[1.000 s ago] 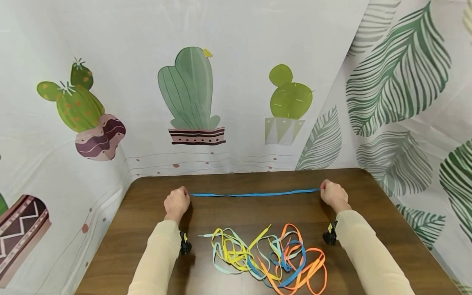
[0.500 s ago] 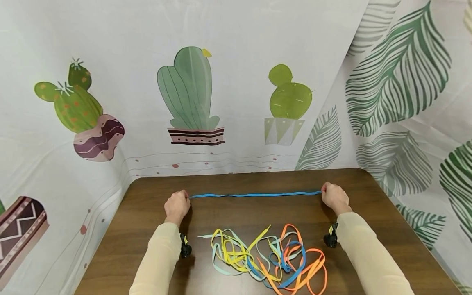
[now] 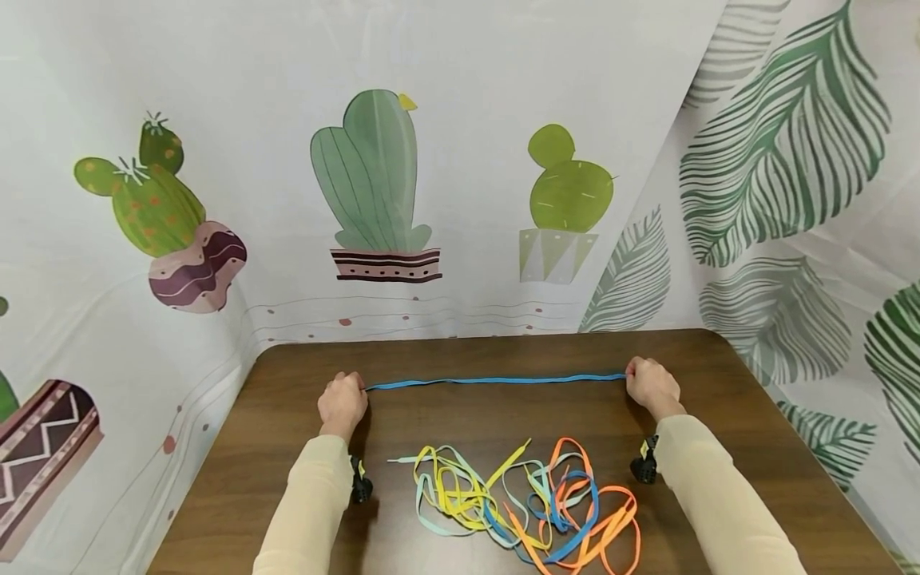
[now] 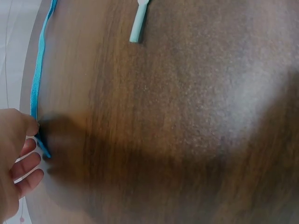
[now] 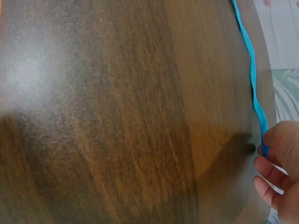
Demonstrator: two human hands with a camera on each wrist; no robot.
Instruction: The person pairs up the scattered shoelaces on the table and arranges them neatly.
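A flat blue shoelace (image 3: 496,380) stretches nearly straight from side to side near the far edge of the table. My left hand (image 3: 343,402) pinches its left end between thumb and index finger; in the left wrist view a short tip of the blue shoelace (image 4: 38,79) pokes out below the thumb. At the other end, my right hand (image 3: 652,385) pinches the lace, and the right wrist view shows the blue shoelace (image 5: 253,74) running up from those fingers with a slight twist.
Nearer me on the brown wooden table (image 3: 287,447) lies a loose tangle of yellow (image 3: 460,499), mint, blue and orange shoelaces (image 3: 611,523). One mint lace tip (image 4: 138,28) points left. A printed cloth (image 3: 474,200) hangs behind the table.
Both hands have come slightly nearer me, the left one a little more, bringing the blue shoelace along. Its line remains nearly straight. The tangle lies as before.
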